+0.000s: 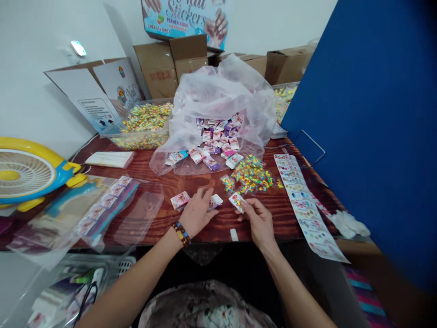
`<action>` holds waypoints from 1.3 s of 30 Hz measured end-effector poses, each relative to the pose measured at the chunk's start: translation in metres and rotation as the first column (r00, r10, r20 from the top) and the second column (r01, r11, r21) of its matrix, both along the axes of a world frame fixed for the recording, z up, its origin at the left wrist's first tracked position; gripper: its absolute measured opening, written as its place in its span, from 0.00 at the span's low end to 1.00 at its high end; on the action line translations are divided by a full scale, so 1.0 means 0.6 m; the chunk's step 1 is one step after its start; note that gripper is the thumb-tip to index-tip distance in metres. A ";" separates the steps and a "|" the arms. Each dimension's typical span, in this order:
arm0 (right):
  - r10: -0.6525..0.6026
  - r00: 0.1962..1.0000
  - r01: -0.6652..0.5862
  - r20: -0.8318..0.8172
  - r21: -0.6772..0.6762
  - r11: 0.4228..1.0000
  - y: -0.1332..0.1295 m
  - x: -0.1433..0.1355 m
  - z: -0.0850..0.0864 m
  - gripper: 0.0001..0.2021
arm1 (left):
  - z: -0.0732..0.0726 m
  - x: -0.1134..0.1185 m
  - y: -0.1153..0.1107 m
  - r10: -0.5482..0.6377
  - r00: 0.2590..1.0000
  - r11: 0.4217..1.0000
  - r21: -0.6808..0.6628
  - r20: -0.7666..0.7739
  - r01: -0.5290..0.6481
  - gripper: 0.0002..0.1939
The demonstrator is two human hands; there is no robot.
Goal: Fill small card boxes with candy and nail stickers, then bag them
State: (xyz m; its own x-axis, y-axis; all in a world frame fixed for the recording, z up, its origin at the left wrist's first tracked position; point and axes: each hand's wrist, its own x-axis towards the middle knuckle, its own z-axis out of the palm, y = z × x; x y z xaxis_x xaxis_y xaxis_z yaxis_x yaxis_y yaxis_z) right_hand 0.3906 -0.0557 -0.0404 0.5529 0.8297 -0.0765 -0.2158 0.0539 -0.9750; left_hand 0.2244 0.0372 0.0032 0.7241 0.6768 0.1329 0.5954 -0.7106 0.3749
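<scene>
My left hand (198,210), with a beaded bracelet at the wrist, is low over the table's front, thumb and fingers around a small white-and-purple box (215,201). Beside its fingers on the left lies a pink printed box (180,200). My right hand (260,221) pinches a small clear packet (236,202) with a printed card and coloured candy showing. Behind that hand is a pile of small candy packets (252,174). A small white piece (234,235) lies at the table edge between my hands.
A plastic bag (232,86) spills small boxes (221,136) at the back. Candy fills a clear tub (139,139). A sticker strip (300,200) lies right, beside a blue panel (358,136). Left are a yellow-blue fan (27,171) and a row of packed boxes (104,205).
</scene>
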 end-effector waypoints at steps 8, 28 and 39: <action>0.110 0.978 -0.092 0.176 -0.109 0.990 0.020 -0.003 0.038 0.16 | -0.017 -0.004 -0.041 0.148 0.983 0.975 0.180 -0.109 -0.127 0.24; 0.647 0.690 -0.516 0.325 -0.406 0.754 0.044 -0.003 0.104 0.09 | -0.004 -0.042 -0.070 0.104 0.969 0.993 -0.070 0.224 -0.091 0.18; 0.699 0.714 -0.631 0.050 -0.386 0.673 0.049 0.016 0.092 0.06 | -0.018 -0.042 -0.082 0.065 0.961 0.993 -0.116 0.268 -0.035 0.19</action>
